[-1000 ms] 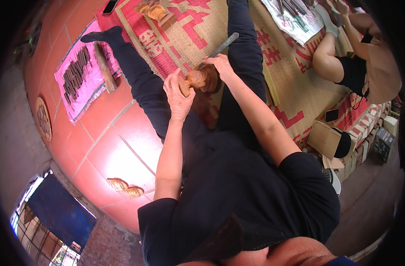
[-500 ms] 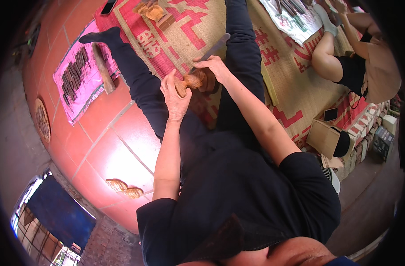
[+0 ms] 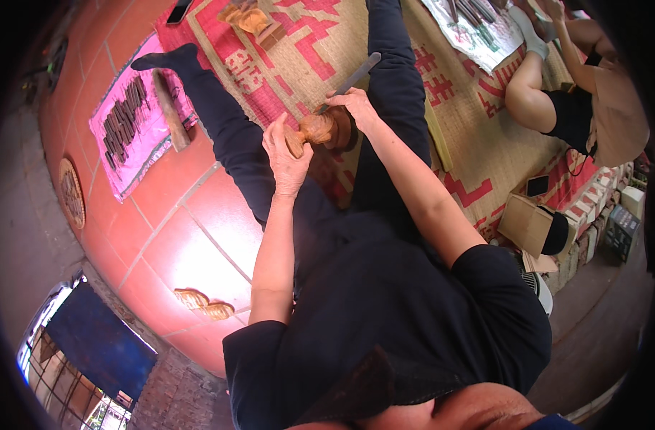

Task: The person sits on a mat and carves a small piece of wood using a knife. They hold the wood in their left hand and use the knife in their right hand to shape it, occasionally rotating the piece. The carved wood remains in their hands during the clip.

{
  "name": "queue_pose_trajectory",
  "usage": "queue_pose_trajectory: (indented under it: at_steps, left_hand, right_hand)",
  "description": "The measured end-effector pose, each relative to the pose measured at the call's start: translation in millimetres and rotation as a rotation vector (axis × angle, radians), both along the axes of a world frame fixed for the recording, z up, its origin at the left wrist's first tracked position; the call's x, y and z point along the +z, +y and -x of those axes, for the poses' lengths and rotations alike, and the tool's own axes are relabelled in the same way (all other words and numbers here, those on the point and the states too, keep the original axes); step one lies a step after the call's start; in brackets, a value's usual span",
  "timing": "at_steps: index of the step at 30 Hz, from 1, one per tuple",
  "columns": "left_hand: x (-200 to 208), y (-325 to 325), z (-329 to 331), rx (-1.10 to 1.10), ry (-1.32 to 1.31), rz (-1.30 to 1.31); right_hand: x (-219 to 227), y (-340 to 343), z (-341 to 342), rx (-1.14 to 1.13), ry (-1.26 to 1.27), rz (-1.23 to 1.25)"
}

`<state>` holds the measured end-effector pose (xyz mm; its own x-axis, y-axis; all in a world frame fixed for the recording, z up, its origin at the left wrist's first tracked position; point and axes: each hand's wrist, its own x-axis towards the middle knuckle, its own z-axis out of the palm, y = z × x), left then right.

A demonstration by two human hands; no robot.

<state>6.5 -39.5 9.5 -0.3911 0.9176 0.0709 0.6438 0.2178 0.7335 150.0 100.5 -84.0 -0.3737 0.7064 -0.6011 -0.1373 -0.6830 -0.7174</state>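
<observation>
Between my legs stands a carved brown wooden figure (image 3: 315,130), with a rounded middle and a darker block-like end toward my right leg. My left hand (image 3: 287,161) is closed round its narrower left end, thumb and fingers on either side. My right hand (image 3: 356,107) grips a long flat grey metal file (image 3: 357,74). One end of the file points away toward my right shin; its near end lies against the far side of the figure. The exact contact is hidden by my right fingers.
A pink cloth (image 3: 130,136) with several dark carving tools and a wooden mallet (image 3: 169,111) lies left. Another carving (image 3: 254,23) stands ahead on the patterned mat (image 3: 306,46). Curved wooden pieces (image 3: 204,304) lie on the tiles. Another person (image 3: 600,100) sits right, near tools on a sheet.
My right hand and the file have shifted a little to the right along the figure. My left hand keeps its hold on the figure in nearly the same place.
</observation>
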Motion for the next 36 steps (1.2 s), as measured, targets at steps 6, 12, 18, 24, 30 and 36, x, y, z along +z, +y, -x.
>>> queue_pose_trajectory:
  at_steps: [6, 12, 18, 24, 30, 36]
  left_hand:
    - [-4.9, -2.2, 1.4, 0.010, -0.018, 0.000]
    - [-1.4, -2.0, 2.1, 0.010, 0.001, -0.012]
    - [-2.8, -1.7, 1.2, 0.003, -0.008, -0.019]
    - [-5.6, -2.2, 1.6, 0.003, -0.011, -0.008]
    - [-0.9, -1.7, 1.4, 0.008, -0.006, -0.010]
    - [-4.5, -2.8, 1.3, 0.010, -0.021, -0.006]
  right_hand:
    - [14.5, -5.4, 2.4, 0.101, 0.124, -0.028]
    - [21.0, 1.7, 4.0, 0.044, 0.069, 0.013]
    - [-4.0, 3.0, -0.2, 0.051, 0.023, -0.003]
    - [11.4, 1.1, 6.6, 0.150, 0.101, -0.070]
    - [13.8, 3.0, 4.6, 0.032, 0.047, -0.020]
    - [9.0, -0.8, 3.7, 0.081, 0.074, -0.039]
